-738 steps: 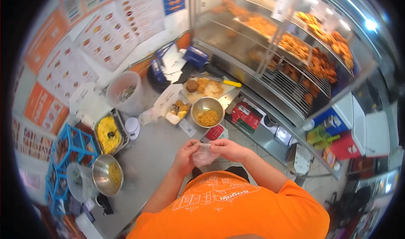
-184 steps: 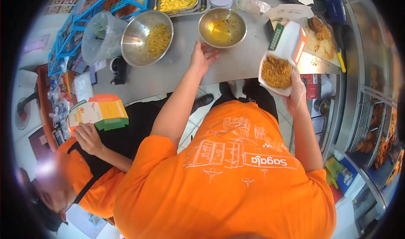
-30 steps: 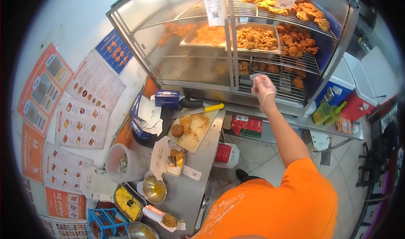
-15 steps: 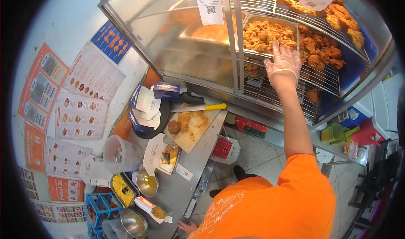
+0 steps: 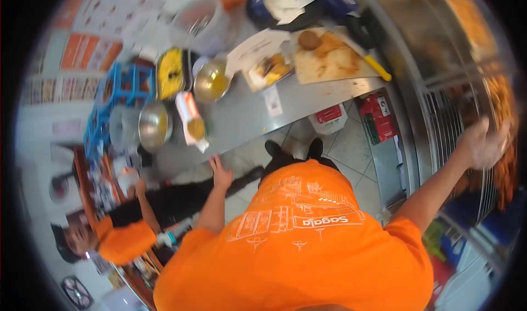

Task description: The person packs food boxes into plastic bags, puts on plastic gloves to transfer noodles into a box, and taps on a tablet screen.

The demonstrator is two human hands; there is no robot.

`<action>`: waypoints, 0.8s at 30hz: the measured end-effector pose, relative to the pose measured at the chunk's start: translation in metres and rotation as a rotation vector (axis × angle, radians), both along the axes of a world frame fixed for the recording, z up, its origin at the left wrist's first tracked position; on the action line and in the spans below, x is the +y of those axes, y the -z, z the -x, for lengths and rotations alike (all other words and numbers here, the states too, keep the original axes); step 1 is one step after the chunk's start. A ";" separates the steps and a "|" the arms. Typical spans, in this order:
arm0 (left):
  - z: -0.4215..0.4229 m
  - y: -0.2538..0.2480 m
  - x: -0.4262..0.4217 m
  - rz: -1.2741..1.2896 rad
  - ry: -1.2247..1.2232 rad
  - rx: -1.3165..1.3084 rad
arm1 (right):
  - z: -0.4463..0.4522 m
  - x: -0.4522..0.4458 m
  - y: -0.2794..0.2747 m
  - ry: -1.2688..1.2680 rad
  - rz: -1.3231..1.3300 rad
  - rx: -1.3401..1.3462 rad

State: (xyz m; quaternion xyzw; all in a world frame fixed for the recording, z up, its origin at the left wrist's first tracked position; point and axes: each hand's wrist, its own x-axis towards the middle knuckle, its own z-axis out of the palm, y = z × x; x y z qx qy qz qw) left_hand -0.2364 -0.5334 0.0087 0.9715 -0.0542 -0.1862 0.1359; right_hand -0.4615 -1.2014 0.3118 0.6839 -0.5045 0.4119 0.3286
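In a clear glove, my right hand (image 5: 486,145) reaches into the warming cabinet at the far right, its fingers apart and somewhat blurred. It is at the wire rack (image 5: 446,116), beside fried chicken (image 5: 500,111); nothing shows in its grasp. My left hand (image 5: 220,174) is bare, with fingers stretched out, at the counter's (image 5: 236,127) front edge. Close to it lies an open white-and-orange paper box (image 5: 188,107) with a brown fried piece (image 5: 195,128) at its end.
A cutting board (image 5: 329,69) carries fried pieces and a yellow-handled knife (image 5: 377,68). Along the counter stand metal bowls (image 5: 155,125), a tray of yellow food (image 5: 171,72), a blue rack (image 5: 118,89) and an open takeaway box (image 5: 257,47). A co-worker in an orange sleeve (image 5: 129,245) stands at left.
My view has swung left and down, so the cabinet now sits at the far right. My right hand has moved off the tray of fried pieces. A co-worker has come into view.
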 end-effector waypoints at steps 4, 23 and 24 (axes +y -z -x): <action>-0.002 -0.016 -0.019 -0.066 -0.131 0.167 | -0.052 0.057 0.107 -0.638 -0.353 -0.106; -0.076 -0.046 -0.238 0.382 0.757 -0.186 | -0.332 0.186 0.278 -1.182 -0.996 0.345; -0.083 -0.049 -0.227 0.388 0.743 -0.189 | -0.326 0.202 0.270 -1.191 -0.990 0.359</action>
